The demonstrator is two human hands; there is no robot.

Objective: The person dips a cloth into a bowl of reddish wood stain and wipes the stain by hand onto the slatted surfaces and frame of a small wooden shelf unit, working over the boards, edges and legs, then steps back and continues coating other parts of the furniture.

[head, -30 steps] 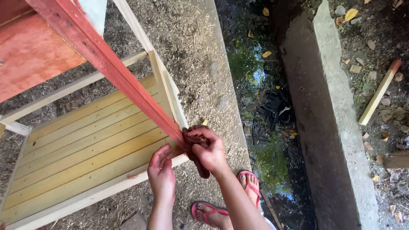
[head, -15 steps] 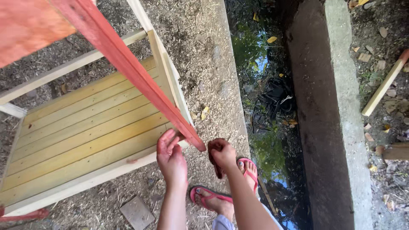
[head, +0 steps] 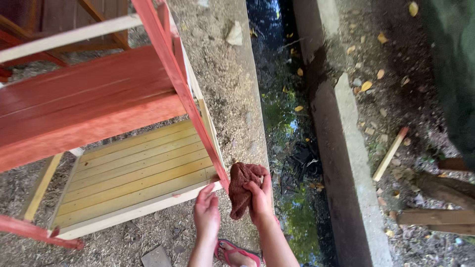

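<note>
Hands of mine meet near the bottom centre of the frame, seen from above. My right hand (head: 260, 198) is closed around a crumpled reddish-brown cloth (head: 241, 188), which bunches above my fingers and hangs down beside my palm. The cloth sits just at the lower end of a red-stained wooden leg (head: 183, 89) that slants from the top centre of the frame down to my hands. My left hand (head: 207, 212) is open, fingers stretched upward, fingertips touching the pale front edge of a yellow slatted wooden shelf (head: 133, 170) close to that leg's foot.

The shelf fills the lower left of the frame. Above it, across the left side, lies a broad red-stained wooden board (head: 84, 113), part of the same frame. A pale unpainted wooden rail (head: 69, 37) crosses the upper left.

Below my hands, at the bottom edge, a pink flip-flop sandal (head: 237, 252) shows on my foot, standing on sandy ground. A dark drainage ditch (head: 287, 148) with fallen leaves runs down the centre, and a grey concrete kerb (head: 346, 163) borders it on the right.
</note>
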